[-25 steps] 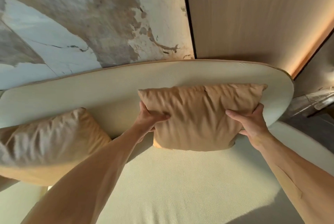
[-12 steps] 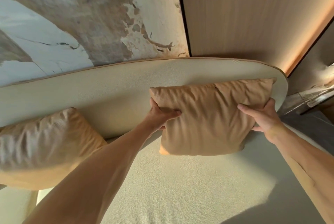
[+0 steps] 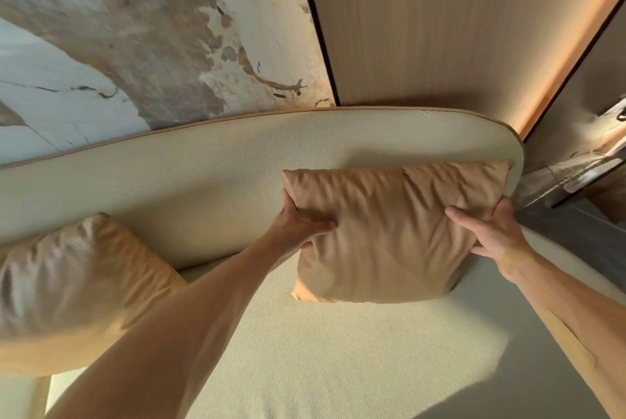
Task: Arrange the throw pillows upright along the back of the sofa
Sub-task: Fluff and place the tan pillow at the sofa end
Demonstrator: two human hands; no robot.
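A tan throw pillow stands upright on the cream sofa seat, leaning against the sofa back near its right end. My left hand grips the pillow's left edge, thumb pressed into the front. My right hand holds its right edge with fingers spread over the fabric. A second tan pillow rests against the sofa back at the far left, tilted and untouched.
Behind the sofa rises a marble-patterned wall and a wooden panel with a lit strip at the right. Dark flooring and a shiny fixture lie beyond the sofa's right end.
Both hands have carried the pillow rightward along the sofa back and set its lower edge down onto the seat near the right end. The left pillow has not moved.
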